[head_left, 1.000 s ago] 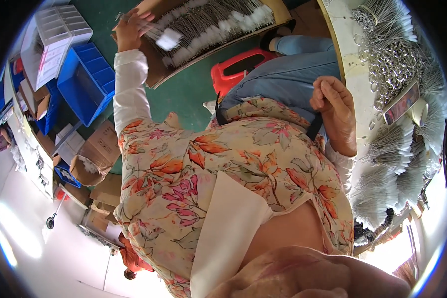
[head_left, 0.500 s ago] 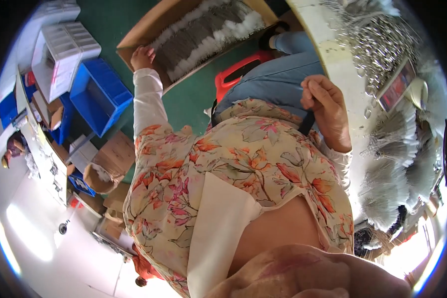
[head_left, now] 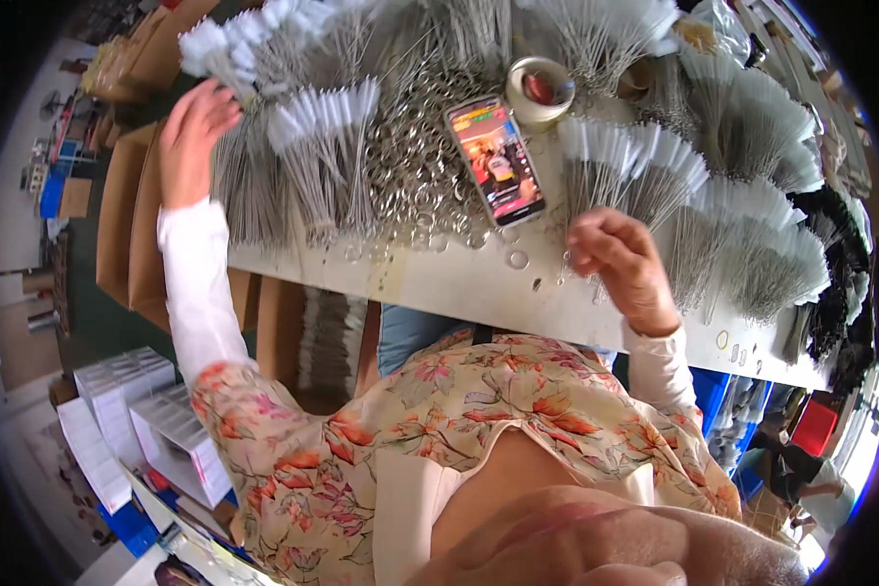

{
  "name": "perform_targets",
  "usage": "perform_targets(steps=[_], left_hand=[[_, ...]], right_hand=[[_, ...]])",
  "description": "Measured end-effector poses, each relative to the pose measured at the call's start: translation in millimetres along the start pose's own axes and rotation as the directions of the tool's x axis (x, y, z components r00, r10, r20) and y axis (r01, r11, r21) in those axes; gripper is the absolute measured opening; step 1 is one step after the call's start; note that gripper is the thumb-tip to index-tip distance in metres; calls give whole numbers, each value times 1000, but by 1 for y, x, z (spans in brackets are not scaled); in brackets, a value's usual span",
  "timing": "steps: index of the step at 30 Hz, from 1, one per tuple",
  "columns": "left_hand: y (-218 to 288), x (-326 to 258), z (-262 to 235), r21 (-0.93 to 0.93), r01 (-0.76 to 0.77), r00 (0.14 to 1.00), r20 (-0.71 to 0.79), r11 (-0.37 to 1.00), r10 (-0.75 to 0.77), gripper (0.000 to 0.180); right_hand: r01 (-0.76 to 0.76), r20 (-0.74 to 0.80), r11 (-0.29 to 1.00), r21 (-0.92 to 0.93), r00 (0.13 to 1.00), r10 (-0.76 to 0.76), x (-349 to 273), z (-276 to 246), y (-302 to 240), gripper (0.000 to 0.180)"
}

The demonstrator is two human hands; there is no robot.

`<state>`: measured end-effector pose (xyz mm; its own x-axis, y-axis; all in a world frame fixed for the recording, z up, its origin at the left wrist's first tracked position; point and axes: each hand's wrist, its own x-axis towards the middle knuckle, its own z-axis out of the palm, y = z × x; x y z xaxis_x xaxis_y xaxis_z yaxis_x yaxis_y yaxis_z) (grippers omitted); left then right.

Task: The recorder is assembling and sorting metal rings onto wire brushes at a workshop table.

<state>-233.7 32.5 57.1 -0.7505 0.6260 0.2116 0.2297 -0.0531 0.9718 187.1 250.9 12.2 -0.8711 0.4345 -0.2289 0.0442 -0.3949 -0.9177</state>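
My left hand (head_left: 193,142) is raised at the left end of the table, its fingers loosely spread beside a bundle of thin wire brushes (head_left: 239,181) with white bristle tips. Whether the fingertips touch the brushes I cannot tell. Over the front of the table, my right hand (head_left: 623,264) has its fingers curled in a pinch; anything held there is too small to make out. Just past it lies another bundle of white-tipped brushes (head_left: 601,166). Between the hands spreads a heap of metal rings (head_left: 420,176), with a phone (head_left: 498,164) showing a lit picture on top.
A round white container (head_left: 540,90) stands behind the phone. More white-tipped brushes (head_left: 752,220) and black ones (head_left: 830,264) line the right side of the table (head_left: 410,278). Cardboard boxes (head_left: 127,215) stand at the left, below the table. White crates (head_left: 166,430) are farther down left.
I have turned from the box of brushes on the floor to face the table. My left hand has left that box's edge and is up by the brush bundles; the right is over the table.
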Motion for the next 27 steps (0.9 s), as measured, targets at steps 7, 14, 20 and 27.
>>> perform_targets(steps=[7,14,20,27], left_hand=[[-75,204,76,273,333,898,200,903,-392,30],[-137,233,76,454,521,846,-163,723,-507,23],[-118,240,76,440,513,858,-256,737,-445,23],[-30,275,83,220,-275,842,-416,936,345,22]], right_hand=[[181,-213,982,-52,959,-188,-5,-65,-46,18],[226,-76,758,-612,937,-342,59,-74,-107,20],[266,61,234,-935,773,-632,185,-77,-129,12],[-4,1,-7,-1000,754,-657,301,-80,-126,21]])
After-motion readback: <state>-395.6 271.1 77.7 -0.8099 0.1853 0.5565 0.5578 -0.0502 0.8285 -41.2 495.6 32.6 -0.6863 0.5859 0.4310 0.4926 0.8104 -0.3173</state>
